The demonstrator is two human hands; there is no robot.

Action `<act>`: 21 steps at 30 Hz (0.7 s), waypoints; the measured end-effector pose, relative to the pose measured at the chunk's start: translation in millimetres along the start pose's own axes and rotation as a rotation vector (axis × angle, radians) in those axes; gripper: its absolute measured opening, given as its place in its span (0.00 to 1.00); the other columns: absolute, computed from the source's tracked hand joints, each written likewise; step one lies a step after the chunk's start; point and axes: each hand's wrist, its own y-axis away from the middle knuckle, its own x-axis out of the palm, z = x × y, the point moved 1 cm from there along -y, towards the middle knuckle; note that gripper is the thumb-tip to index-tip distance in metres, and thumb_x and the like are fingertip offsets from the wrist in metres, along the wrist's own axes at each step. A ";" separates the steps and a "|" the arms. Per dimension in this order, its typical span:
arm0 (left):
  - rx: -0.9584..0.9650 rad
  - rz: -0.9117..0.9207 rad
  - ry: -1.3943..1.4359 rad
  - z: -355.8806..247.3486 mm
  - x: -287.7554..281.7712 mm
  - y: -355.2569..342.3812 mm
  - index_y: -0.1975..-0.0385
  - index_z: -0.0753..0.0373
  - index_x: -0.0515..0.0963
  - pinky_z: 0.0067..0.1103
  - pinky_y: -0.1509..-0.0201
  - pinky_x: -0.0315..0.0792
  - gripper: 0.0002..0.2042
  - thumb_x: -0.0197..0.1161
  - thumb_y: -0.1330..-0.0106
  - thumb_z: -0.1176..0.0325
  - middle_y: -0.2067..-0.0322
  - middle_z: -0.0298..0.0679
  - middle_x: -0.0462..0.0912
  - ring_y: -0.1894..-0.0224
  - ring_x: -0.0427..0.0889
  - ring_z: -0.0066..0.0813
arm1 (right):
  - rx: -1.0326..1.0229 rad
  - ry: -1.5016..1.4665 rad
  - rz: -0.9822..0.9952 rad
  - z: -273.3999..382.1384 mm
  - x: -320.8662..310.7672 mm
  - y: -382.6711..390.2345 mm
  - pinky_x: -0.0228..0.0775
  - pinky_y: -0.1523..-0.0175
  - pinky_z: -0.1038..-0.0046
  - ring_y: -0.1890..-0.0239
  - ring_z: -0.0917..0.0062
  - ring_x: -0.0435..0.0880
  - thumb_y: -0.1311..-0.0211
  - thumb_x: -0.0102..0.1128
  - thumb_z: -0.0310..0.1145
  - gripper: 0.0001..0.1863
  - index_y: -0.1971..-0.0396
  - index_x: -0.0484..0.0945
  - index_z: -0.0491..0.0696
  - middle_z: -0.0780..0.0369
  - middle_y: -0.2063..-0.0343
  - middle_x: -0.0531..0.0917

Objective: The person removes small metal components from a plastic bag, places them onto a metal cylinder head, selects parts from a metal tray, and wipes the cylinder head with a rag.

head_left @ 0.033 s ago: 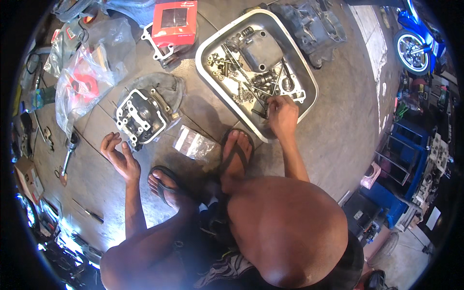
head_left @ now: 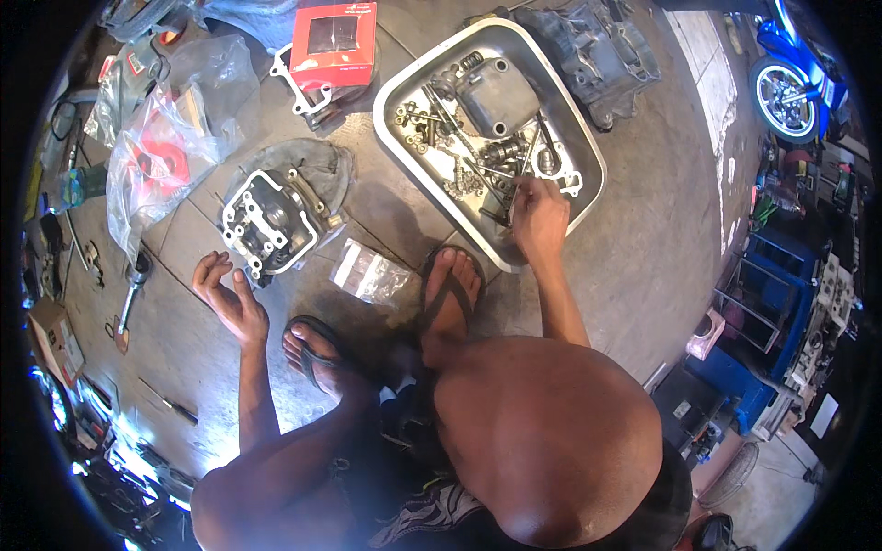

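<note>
- Metal tray (head_left: 401,90): pale, rounded-rectangle pan lying on the concrete floor (head_left: 643,239), ahead of the person and to their right. It holds loose bolts, springs, a chain and a grey cast cover (head_left: 496,92).
- Right hand (head_left: 537,213): reaches into the near right part of the tray, fingers curled down among the small parts (head_left: 501,174). Fingertips touch them; whether any piece is actually pinched cannot be told from this view.
- Left hand (head_left: 230,296): held above the floor, palm up, fingers spread and loose, holding nothing. Nearest thing is the cylinder head (head_left: 268,223), just beyond the fingertips, not touching.
- Cylinder head sits on a dark rag (head_left: 322,165), left of the tray.
- Small clear plastic bag (head_left: 369,274) lies on the floor between the cylinder head and the person's sandalled right foot (head_left: 452,292).
- Red box (head_left: 335,39) with a flat gasket beside it lies beyond the cylinder head.
- Crumpled clear bags with red contents (head_left: 152,161) lie far left.
- Dark engine casing (head_left: 602,50) sits beyond the tray, touching or nearly touching its far corner.
- Blue motorcycle (head_left: 795,78) stands far right.
</note>
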 end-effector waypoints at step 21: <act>-0.052 0.001 -0.102 0.8 -6.7 3.9 0.56 0.65 0.75 0.39 0.35 0.64 0.08 0.64 0.31 0.72 0.48 0.50 0.73 0.42 0.72 0.46 | -0.240 0.314 -0.121 97.1 36.0 -180.4 0.56 0.32 0.44 0.38 0.48 0.73 0.42 0.68 0.50 0.30 0.44 0.80 0.46 0.43 0.47 0.81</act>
